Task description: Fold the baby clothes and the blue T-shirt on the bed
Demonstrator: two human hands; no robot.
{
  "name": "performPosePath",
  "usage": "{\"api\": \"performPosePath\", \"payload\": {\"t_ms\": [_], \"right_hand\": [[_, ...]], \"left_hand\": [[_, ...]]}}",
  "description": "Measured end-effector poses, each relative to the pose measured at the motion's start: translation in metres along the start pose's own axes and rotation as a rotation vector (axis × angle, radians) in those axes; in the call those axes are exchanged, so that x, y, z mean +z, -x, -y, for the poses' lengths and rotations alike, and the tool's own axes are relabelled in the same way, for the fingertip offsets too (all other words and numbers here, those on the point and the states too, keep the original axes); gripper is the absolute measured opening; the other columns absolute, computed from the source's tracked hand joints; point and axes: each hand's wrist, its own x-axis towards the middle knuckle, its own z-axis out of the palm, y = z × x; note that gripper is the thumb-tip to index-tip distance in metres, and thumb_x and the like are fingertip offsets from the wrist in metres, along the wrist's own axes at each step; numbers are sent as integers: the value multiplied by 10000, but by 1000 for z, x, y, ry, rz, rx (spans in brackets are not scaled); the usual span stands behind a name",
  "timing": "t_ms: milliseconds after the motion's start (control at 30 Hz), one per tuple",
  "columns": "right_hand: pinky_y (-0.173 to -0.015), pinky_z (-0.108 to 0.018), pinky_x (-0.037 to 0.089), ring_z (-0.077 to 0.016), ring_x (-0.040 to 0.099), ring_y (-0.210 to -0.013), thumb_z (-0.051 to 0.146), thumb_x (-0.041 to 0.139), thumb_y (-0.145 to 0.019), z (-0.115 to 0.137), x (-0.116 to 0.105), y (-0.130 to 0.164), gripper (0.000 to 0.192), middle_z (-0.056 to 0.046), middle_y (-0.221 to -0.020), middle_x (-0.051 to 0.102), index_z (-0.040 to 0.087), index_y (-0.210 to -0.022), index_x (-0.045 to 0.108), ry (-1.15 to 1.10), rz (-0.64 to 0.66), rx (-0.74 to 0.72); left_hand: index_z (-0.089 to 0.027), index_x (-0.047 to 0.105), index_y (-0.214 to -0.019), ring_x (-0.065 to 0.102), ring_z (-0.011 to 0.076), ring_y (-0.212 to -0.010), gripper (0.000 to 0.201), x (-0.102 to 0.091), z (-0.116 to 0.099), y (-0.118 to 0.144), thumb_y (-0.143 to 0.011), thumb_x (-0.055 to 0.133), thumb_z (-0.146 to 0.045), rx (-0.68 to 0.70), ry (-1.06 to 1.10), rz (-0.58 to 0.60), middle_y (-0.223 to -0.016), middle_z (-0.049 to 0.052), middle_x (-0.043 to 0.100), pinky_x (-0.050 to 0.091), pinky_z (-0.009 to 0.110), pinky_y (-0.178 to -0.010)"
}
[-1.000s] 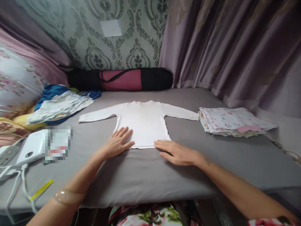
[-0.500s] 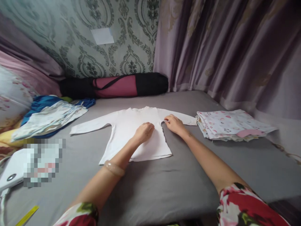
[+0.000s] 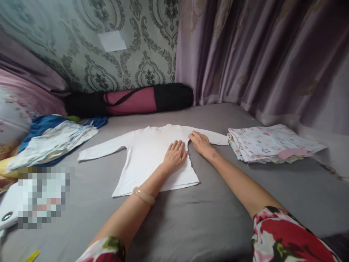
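Observation:
A small white long-sleeved shirt [image 3: 144,156] lies spread flat on the grey bed sheet [image 3: 207,218], sleeves out to both sides. My left hand [image 3: 175,155] rests flat on the right part of the shirt's body, fingers apart. My right hand [image 3: 200,142] lies on the shirt at the right armpit, where the right sleeve starts, fingers flat on the cloth. Neither hand grips anything.
A folded stack of patterned cloths [image 3: 269,142] sits to the right. A heap of blue and pale clothes [image 3: 51,140] lies at the left. A black and maroon roll bag [image 3: 131,100] lies along the wall. A white device [image 3: 8,209] sits at front left. Curtains [image 3: 259,54] hang at right.
Both hands moved from the shirt's bottom hem up to its right side. Since half a second ago, my left hand has opened from a loose fist to lie flat.

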Motion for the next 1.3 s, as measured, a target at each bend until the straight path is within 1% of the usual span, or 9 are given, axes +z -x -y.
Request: {"api": "performPosePath", "payload": {"t_ms": [133,333,467,667,767,900,1100,1200,1300], "right_hand": [[-862,-306,396,-226,526,-1077,99,314,-959,-3,7,0,360,-126,-1186,583,178,-1148,610,-24,-25,15],[-869,-293,397,-219,525,-1069,95,323,-955,-1,11,3,350,-117,-1177,592,176,-1145,606,-47,-58,28],[-864,-292,399,-225,527,-1065,98,327,-954,0,10,4,347,-118,-1176,594,174,-1146,606,-46,-64,38],[-885,-304,402,-229,528,-1076,81,329,-944,-2,12,4,365,-121,-1183,593,169,-1156,613,-68,-69,25],[-907,-310,405,-232,525,-1098,75,332,-939,-3,12,5,378,-122,-1194,595,168,-1174,614,-103,-73,19],[-939,-323,415,-237,528,-1125,68,344,-932,-6,14,7,395,-125,-1233,595,163,-1189,627,-159,-80,5],[-1001,-300,409,-202,558,-1152,73,426,-895,-20,13,4,372,-114,-1225,637,144,-1173,662,-348,-71,-68],[-982,-292,429,-182,614,-1084,116,451,-892,-35,8,2,343,-81,-1146,695,168,-1127,696,-473,-64,-13],[-944,-294,451,-191,641,-1031,161,448,-899,-56,-2,3,341,-76,-1100,719,171,-1122,706,-452,-68,151]], "left_hand": [[-135,361,-1461,261,298,-1443,565,-3,-5,1,-989,246,-422,46,-86,61,-1545,139,329,221,521,-1166],[-90,330,-1475,252,294,-1447,597,-2,-8,10,-994,219,-426,152,-128,61,-1543,180,309,219,517,-1165],[-45,323,-1469,223,316,-1452,651,-5,-19,27,-990,218,-472,175,-124,77,-1542,213,287,217,502,-1168],[-3,269,-1481,169,317,-1463,741,-14,-37,49,-979,178,-540,136,-97,184,-1558,221,223,198,490,-1179],[1,249,-1486,149,315,-1467,740,-18,-45,60,-983,141,-531,112,-89,225,-1566,212,206,188,486,-1181],[-10,270,-1479,163,319,-1463,719,-22,-56,76,-991,116,-515,118,-80,219,-1564,211,221,197,484,-1175],[-25,298,-1465,203,310,-1457,741,-27,-69,104,-979,150,-564,220,-41,188,-1546,227,268,210,482,-1171],[-45,273,-1479,198,298,-1460,734,-29,-71,117,-976,181,-572,261,6,188,-1552,215,260,199,480,-1180],[-57,271,-1483,196,292,-1461,709,-34,-70,126,-979,230,-555,301,92,198,-1555,202,263,192,476,-1190]]}}
